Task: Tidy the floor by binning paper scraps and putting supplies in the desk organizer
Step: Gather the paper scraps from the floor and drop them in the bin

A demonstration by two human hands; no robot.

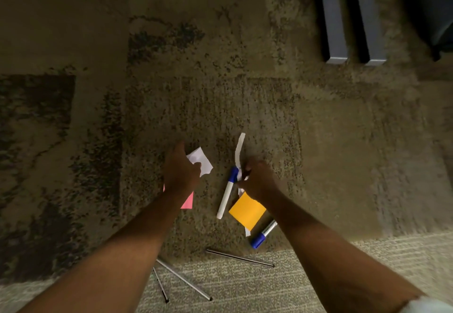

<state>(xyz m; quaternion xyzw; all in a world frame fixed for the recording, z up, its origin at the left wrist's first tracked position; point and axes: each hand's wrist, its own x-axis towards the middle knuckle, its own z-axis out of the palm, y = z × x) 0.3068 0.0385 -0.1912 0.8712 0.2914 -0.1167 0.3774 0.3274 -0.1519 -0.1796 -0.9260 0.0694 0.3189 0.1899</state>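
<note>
Both hands are down at the carpet (220, 97), gathering paper scraps. The left hand (180, 169) grips a torn white scrap (199, 159) that sticks out past its fingers, and a pink note (188, 201) lies partly hidden under that wrist. The right hand (257, 180) is pinched on the lower end of a long white strip (239, 151), whose upper end curls away over the carpet. The strip crosses the blue cap of a white marker (226, 190) lying just beside the hand.

An orange note (247, 211) lies near the right wrist, with a small white scrap showing at its lower corner. A second marker (263, 235), also blue-capped, lies just below it. Three thin metal rods (239, 258) lie nearer the person, two of them crossing at one end.

So the step in hand looks like the paper-gathering one; the supplies are untouched. No bin or organizer can be told for sure: a dark shape sits at the top right corner, beside two grey upright panels (334, 18), but I cannot tell what it is.

Next, the strip should come clear of the marker without dragging it. The pink and orange notes probably have to be peeled off the carpet pile by an edge, as they lie flat. With both hands already holding paper, either the scraps get bunched into one hand or a trip to the bin comes first.
</note>
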